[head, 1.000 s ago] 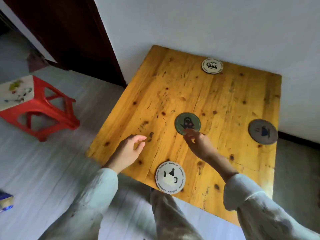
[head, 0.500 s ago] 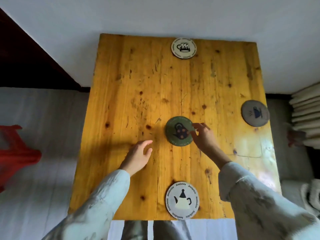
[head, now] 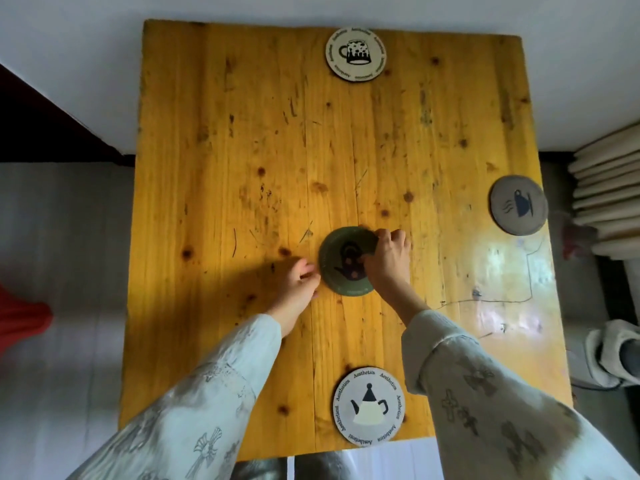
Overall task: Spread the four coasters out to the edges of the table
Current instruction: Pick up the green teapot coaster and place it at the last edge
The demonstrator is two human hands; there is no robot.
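Observation:
A green coaster (head: 341, 261) with a teapot print lies in the middle of the yellow wooden table (head: 242, 140). My right hand (head: 388, 261) grips its right edge, fingers over the top and thumb on its face. My left hand (head: 299, 284) touches the coaster's left rim with curled fingertips. A cream coaster with a mug print (head: 355, 54) sits at the far edge. A grey coaster with a cup print (head: 517, 205) overhangs the right edge. A white teapot coaster (head: 369, 406) lies at the near edge.
A white wall runs behind the table. A stack of pale folded cushions (head: 609, 181) stands to the right, with a shoe (head: 613, 355) on the floor below them. A red stool (head: 20, 320) shows at the left edge. A dark doorway (head: 41, 119) is at the back left.
My right hand has closed onto the green coaster's right edge and my left hand has moved right to touch its left rim. The view has moved closer over the table.

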